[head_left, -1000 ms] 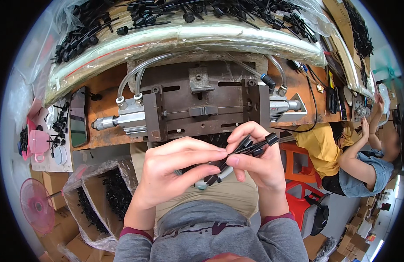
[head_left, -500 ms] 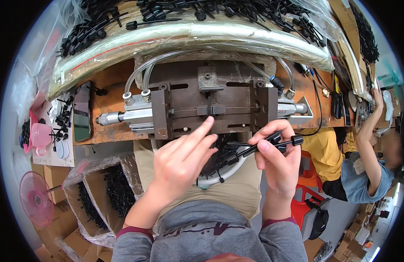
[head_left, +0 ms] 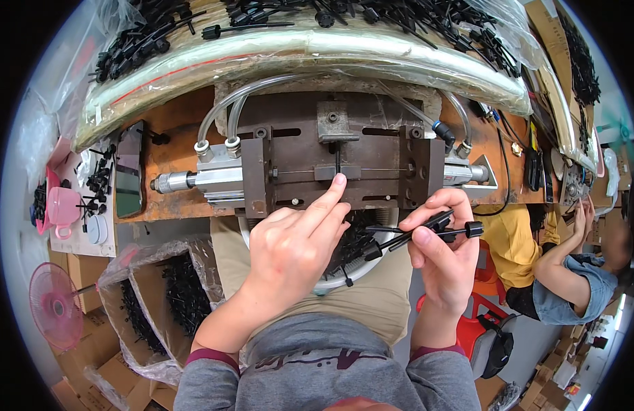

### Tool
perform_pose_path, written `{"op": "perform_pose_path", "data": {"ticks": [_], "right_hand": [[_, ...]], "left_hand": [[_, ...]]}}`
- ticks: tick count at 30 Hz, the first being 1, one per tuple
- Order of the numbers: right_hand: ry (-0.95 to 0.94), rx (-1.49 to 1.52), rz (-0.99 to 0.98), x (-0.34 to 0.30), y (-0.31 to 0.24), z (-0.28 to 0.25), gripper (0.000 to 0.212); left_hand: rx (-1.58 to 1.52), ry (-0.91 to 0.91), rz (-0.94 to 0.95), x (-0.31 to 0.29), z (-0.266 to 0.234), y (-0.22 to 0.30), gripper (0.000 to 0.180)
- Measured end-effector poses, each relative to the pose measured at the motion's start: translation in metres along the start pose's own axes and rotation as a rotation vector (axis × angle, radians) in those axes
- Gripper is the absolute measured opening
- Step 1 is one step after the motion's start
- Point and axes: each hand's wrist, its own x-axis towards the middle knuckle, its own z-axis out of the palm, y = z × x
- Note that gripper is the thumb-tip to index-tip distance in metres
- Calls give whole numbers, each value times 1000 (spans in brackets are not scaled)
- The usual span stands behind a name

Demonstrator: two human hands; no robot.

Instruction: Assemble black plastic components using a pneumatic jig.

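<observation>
My left hand (head_left: 293,250) has its index finger stretched out to the small dark block (head_left: 348,172) at the middle of a brown metal fixture (head_left: 289,123). The fingertip meets the near end of a thin black stem standing in the block's slot. Its other fingers are partly bent, and I see nothing held in them. My right hand (head_left: 450,253) is closed around several black plastic stemmed pieces (head_left: 461,230) with cylindrical heads, their thin ends pointing left. Between and below the hands, a white-rimmed tub (head_left: 372,268) holds more such black pieces.
Metal cylinders (head_left: 221,183) with clear hoses (head_left: 224,103) flank the fixture on the wooden bench (head_left: 176,151). A plastic-covered padded edge (head_left: 303,51) rises behind, with black pieces heaped beyond. At left are a phone (head_left: 130,171), a pink cup (head_left: 63,209) and a pink fan (head_left: 56,306). Another person (head_left: 570,291) sits at right.
My left index fingertip has shifted slightly right and up against the stem at the block. My right hand still holds the pieces, slightly further right. The other person's raised arm has come down.
</observation>
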Motion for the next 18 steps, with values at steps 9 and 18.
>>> {"op": "perform_pose_path", "data": {"ticks": [9,18], "right_hand": [[-48,48,56,0,3,7,36],[-93,92,181,3,0,10,27]], "left_hand": [[-291,167,177,-6,-21,7,37],[-435,75,215,-14,-30,13,29]]}}
